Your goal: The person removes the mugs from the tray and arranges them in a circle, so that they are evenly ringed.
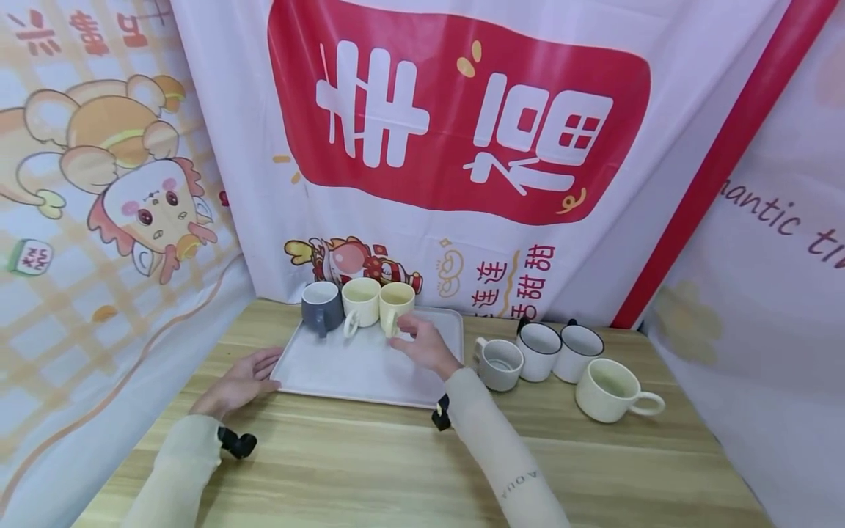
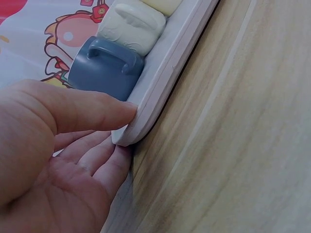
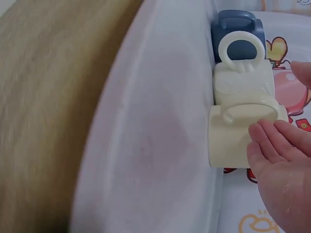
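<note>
A white rectangular tray (image 1: 350, 370) lies on the table and bears three mugs along its back left side. They are a dark blue-grey mug (image 1: 312, 315), a cream mug (image 1: 363, 315) and a pale yellow mug (image 1: 404, 309), side by side. My left hand (image 1: 239, 380) holds the tray's left edge, thumb on the rim (image 2: 141, 116) and fingers at its outer side and underneath. With fingers fairly straight, my right hand (image 1: 429, 345) is at the yellow mug's side, near its handle (image 3: 250, 103). The thumb stands apart from the mug.
Right of the tray stand a grey mug (image 1: 499, 372), two dark-rimmed white mugs (image 1: 538, 359) (image 1: 576, 361) and a wide cream mug (image 1: 601, 400). A printed cloth (image 1: 409, 198) hangs behind the wooden table (image 1: 356, 462), with more cloth at both sides.
</note>
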{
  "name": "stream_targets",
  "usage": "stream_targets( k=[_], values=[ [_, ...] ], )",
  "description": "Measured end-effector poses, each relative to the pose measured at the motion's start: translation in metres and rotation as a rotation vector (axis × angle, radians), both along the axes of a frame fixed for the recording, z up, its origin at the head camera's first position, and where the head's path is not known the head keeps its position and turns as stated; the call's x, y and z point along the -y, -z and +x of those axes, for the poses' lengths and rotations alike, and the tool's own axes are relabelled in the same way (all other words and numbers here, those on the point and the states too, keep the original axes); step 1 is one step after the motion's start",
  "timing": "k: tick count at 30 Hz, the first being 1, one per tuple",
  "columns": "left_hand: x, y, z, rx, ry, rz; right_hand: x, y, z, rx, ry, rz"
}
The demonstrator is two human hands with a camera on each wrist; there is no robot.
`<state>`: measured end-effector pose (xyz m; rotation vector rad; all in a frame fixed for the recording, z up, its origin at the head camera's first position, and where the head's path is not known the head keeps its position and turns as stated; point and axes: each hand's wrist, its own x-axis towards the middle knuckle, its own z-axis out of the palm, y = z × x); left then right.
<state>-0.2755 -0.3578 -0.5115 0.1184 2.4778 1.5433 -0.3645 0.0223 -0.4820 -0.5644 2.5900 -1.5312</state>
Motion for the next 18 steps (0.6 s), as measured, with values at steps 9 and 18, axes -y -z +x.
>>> stream_targets(
  k=[9,18],
  values=[
    [-0.001,0.0,-0.001,0.018,-0.019,-0.016,0.023,0.019,-0.003,0.1,0.029,-0.315],
    [0.001,0.001,0.0,-0.001,-0.012,-0.003,0.027,0.02,-0.001,0.13,0.289,-0.334]
  ],
)
